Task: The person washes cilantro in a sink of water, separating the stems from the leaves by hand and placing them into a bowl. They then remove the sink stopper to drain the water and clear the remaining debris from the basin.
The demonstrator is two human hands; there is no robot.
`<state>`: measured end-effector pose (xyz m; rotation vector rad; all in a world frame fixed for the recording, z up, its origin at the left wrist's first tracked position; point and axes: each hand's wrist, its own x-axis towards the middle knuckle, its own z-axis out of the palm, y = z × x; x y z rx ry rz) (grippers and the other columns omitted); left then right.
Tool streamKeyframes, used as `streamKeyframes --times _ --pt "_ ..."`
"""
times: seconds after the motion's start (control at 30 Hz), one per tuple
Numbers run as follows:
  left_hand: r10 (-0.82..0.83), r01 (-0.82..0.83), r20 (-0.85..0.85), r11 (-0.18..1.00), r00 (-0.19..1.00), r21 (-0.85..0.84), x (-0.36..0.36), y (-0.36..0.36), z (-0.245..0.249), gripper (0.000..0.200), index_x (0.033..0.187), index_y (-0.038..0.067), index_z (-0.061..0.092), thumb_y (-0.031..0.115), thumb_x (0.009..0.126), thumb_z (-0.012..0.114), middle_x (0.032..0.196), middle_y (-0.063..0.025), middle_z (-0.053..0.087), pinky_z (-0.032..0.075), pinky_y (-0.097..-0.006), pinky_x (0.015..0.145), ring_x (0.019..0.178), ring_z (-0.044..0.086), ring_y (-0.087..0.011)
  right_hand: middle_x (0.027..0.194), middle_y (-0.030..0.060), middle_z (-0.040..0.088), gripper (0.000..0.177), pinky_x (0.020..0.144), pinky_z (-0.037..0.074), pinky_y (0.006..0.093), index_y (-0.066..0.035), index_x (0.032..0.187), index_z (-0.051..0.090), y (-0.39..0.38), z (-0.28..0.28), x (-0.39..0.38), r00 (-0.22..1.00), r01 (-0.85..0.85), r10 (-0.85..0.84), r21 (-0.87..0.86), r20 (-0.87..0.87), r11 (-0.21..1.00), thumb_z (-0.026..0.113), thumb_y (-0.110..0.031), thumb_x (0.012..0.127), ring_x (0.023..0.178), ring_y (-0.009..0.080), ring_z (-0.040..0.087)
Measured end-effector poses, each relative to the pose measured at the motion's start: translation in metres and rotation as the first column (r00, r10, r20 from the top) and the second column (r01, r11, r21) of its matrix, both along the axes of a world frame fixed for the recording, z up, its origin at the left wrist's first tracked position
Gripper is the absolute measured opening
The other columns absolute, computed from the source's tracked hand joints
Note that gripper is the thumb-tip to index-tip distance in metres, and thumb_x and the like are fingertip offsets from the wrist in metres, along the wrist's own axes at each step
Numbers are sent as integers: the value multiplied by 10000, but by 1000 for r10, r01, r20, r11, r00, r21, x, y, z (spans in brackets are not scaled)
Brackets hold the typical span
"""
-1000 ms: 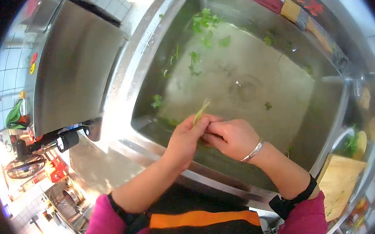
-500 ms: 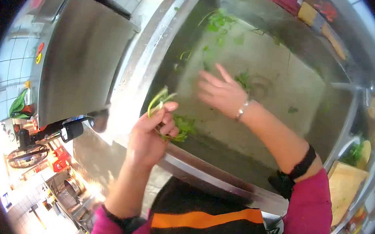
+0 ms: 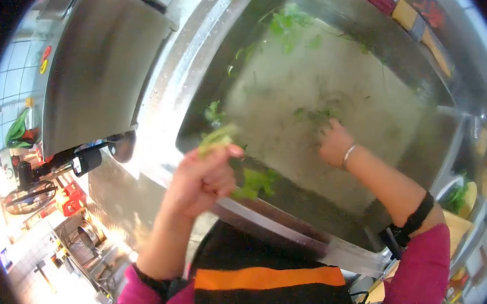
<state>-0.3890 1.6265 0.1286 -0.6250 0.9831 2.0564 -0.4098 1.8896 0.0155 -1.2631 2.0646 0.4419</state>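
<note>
At near-left corner of sink point(image 3: 283, 222), left hand point(image 3: 199, 180) pinches leafy stems point(image 3: 218, 139); right hand point(image 3: 335, 144) at submerged greens point(image 3: 322, 114), can't tell finger closure. Picking up needs a pinch.

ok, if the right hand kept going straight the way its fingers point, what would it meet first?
Likely the dark green sprig in the sink, just off the fingertips of the right hand. Depth and contact are unclear through the water.
</note>
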Motion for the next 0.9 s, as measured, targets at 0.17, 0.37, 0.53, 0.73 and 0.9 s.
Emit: streamKeyframes --times 0.17,0.37,0.53,0.73,0.9 --pt "201 -322 -413 914 888 -246 -22 -29 21 318 855 27 494 295 873 324 404 46 246 341 -244 427 354 257 -69 782 49 534 139 670 434 333 -114 764 555 -27 -1 26 824 490 -557 -631 108 602 523 -228 690 779 219 508" --pt "251 -468 -553 834 795 -293 -46 -43 44 283 825 1 499 253 861 376 456 69 188 200 -196 401 403 180 -42 795 97 523 240 637 438 345 -54 766 544 -117 13 8 695 564 -694 -742 189 362 509 -287 721 783 249 506" --pt "246 -474 -559 825 791 -307 -47 -33 43 261 1020 -17 443 181 855 397 481 63 182 171 -180 381 397 166 -30 809 118 567 353 675 424 379 -28 762 602 -164 -2 -18 588 781 -746 -459 314 423 479 -358 735 836 258 503" --pt "350 -534 -577 826 738 -182 -43 -48 47 310 1105 -39 381 164 875 337 478 61 180 190 -177 377 396 167 -35 795 120 583 289 698 416 331 -100 816 620 -122 -53 -32 -105 991 -394 63 913 -119 483 -343 740 773 224 538" --pt "171 -375 -495 859 852 -349 -25 -47 44 342 926 -64 509 235 866 353 417 30 339 283 -208 359 341 309 -68 740 110 567 205 634 411 312 -58 774 584 -20 -19 -24 -94 949 -805 -191 586 -250 519 -252 755 692 169 524"
